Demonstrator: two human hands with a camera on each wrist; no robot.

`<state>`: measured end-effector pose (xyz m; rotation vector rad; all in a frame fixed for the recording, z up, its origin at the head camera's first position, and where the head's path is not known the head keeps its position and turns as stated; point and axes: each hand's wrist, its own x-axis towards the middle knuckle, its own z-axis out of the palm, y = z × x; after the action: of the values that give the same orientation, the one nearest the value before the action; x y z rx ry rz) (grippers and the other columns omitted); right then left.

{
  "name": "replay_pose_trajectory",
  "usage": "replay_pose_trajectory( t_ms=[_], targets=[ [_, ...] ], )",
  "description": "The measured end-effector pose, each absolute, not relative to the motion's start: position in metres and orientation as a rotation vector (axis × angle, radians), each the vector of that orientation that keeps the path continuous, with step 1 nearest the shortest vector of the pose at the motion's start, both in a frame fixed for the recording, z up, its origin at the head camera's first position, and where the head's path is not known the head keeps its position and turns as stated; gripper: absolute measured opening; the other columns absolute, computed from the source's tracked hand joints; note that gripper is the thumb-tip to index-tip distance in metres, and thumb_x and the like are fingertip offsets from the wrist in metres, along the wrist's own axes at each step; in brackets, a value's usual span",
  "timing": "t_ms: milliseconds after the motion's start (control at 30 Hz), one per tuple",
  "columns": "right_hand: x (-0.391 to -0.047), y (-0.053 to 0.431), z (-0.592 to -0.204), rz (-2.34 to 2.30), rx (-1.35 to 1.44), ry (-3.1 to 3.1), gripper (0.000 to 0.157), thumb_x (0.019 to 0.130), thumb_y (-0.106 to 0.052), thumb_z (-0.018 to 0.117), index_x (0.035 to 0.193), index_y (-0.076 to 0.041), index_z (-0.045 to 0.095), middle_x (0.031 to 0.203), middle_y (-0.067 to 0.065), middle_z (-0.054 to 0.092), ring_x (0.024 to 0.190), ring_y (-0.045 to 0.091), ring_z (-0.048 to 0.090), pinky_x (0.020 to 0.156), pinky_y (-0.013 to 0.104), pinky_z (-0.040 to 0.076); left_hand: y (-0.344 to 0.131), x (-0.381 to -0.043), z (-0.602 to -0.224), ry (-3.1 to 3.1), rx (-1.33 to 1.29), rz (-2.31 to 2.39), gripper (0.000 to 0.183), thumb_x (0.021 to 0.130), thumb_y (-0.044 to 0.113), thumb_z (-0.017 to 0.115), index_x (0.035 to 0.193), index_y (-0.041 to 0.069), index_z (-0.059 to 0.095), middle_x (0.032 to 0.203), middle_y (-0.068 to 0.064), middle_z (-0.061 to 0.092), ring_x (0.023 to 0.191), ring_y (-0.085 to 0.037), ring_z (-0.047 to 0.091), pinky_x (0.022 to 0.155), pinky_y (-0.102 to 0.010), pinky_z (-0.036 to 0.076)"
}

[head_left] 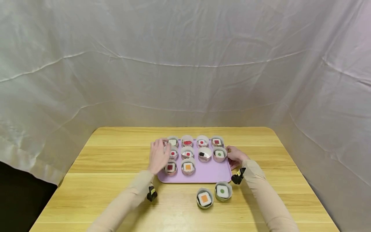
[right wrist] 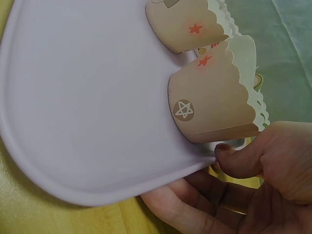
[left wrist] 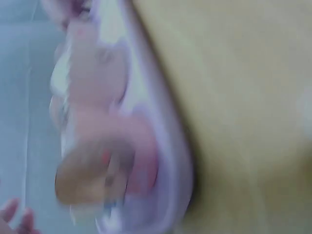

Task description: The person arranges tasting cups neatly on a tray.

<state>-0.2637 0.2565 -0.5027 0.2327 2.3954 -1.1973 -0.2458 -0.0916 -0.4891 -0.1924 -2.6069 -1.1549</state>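
A lilac tray [head_left: 208, 170] lies on the table, bearing rows of paper baking cups with toy sushi pieces inside. My right hand [head_left: 236, 157] grips the tray's right edge; in the right wrist view the thumb [right wrist: 241, 161] lies on the rim and the fingers curl underneath. Beside that hand stands a cup with a green-dotted piece [head_left: 219, 154]. My left hand [head_left: 158, 155] is over the tray's left side, by a cup with a red-centred piece [head_left: 173, 153], its fingers pointing toward the back-left cup [head_left: 173, 141]. The left wrist view is blurred, with fingertips [left wrist: 17, 219] apart from the cups.
Two more cups stand on the table in front of the tray, one with an orange-square piece [head_left: 204, 198] and one with a green-dotted piece [head_left: 223, 191]. The wooden table [head_left: 116, 154] is enclosed behind and at the sides by a pale cloth [head_left: 185, 80].
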Motion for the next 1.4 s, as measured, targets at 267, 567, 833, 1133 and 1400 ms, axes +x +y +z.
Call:
replay_pose_trajectory(
  t_ms=[267,567,833,1133,1400],
  targets=[
    [-0.264,0.254,-0.503,-1.195,0.239,2.397,0.023,0.102,-0.008,0.043,0.123,-0.001,0.048,0.064,0.009,0.053,0.048,0.016,0.055,0.041,0.026,0.054,-0.130,-0.264,-0.493,-2.867,0.048,-1.180,0.050,0.107,0.032,0.031,0.129,-0.008,0.050,0.123,-0.035,0.058,0.121,-0.053,0.052,0.105,-0.060,0.043],
    [-0.264,0.254,-0.503,-1.187,0.229,2.403,0.021,0.102,-0.009,0.043,0.121,-0.002,0.047,0.064,0.009,0.053,0.048,0.016,0.055,0.042,0.026,0.054,-0.142,-0.265,-0.502,-3.009,0.060,-1.134,0.041,0.105,0.025,0.036,0.108,-0.007,0.063,0.099,-0.025,0.067,0.095,-0.039,0.063,0.087,-0.050,0.053],
    [-0.264,0.253,-0.503,-1.187,0.230,2.403,0.021,0.102,-0.009,0.043,0.122,-0.001,0.047,0.064,0.009,0.053,0.048,0.016,0.055,0.042,0.026,0.054,-0.135,-0.268,-0.505,-3.035,0.084,-1.173,0.036,0.105,0.022,0.043,0.107,-0.005,0.067,0.095,-0.020,0.070,0.087,-0.031,0.066,0.081,-0.042,0.056],
    [-0.266,0.250,-0.505,-1.179,0.230,2.409,0.021,0.102,-0.009,0.043,0.121,-0.002,0.048,0.063,0.010,0.053,0.048,0.016,0.055,0.041,0.026,0.053,-0.132,-0.271,-0.513,-3.031,0.086,-1.093,0.028,0.103,0.019,0.048,0.094,-0.001,0.065,0.087,-0.017,0.068,0.081,-0.028,0.064,0.074,-0.038,0.054],
    [-0.263,0.256,-0.502,-1.180,0.228,2.398,0.022,0.104,-0.012,0.043,0.124,-0.002,0.046,0.066,0.010,0.053,0.048,0.014,0.055,0.042,0.025,0.053,-0.127,-0.278,-0.512,-3.078,0.104,-1.074,0.029,0.103,0.020,0.052,0.083,0.003,0.066,0.082,-0.013,0.067,0.080,-0.027,0.063,0.073,-0.036,0.052]
  ],
)
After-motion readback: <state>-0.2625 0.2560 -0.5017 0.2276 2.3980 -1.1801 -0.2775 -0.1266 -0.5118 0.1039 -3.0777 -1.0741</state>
